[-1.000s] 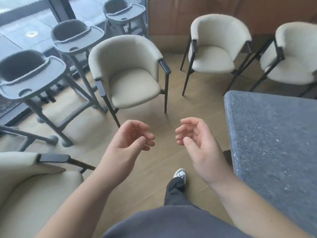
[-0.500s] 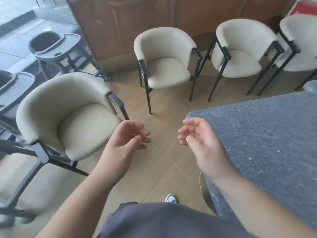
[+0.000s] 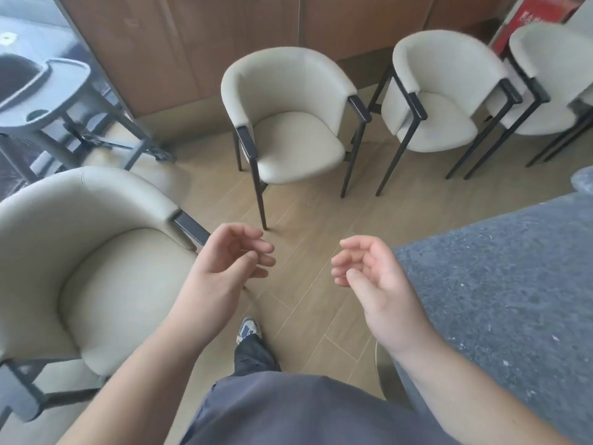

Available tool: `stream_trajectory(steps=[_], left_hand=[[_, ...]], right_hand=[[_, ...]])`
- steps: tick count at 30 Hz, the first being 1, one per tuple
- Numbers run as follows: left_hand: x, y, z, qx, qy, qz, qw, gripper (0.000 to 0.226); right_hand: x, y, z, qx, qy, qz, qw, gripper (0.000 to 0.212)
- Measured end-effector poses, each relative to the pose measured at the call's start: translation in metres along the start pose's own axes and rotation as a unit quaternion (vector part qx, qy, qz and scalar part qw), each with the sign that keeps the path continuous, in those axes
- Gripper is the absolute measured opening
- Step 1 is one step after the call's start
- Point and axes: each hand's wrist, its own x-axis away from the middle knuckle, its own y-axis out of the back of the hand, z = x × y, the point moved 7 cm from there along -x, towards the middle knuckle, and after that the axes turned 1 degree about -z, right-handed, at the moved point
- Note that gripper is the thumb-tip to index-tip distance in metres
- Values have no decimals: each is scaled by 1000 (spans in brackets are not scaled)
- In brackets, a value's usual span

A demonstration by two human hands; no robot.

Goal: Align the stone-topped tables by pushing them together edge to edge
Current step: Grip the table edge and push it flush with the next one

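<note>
Both hands, left hand (image 3: pixel 224 268) and right hand (image 3: pixel 375 284), hover empty with fingers loosely curled beside the grey speckled stone-topped bench (image 3: pixel 500 284) at the person's right; slab looks heavy, rigid, best shoved flat-palmed at its near edge.

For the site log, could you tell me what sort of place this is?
Probably a restaurant or café dining area: matching cream armchairs stand along a wood-panelled wall, a child's high chair waits nearby, beside a stone-topped table.
</note>
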Motion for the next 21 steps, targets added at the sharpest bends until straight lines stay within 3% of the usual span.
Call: stream_trajectory(steps=[11,21], left_hand=[[-193,94,-30,-61,43,52,996,27],[-310,-1,-35,-104,65,171,978,28]], right_hand=[[-169,-110,34,4,-29,-7,1000,33],[-251,-23,32,-2,-59,-130,990,40]])
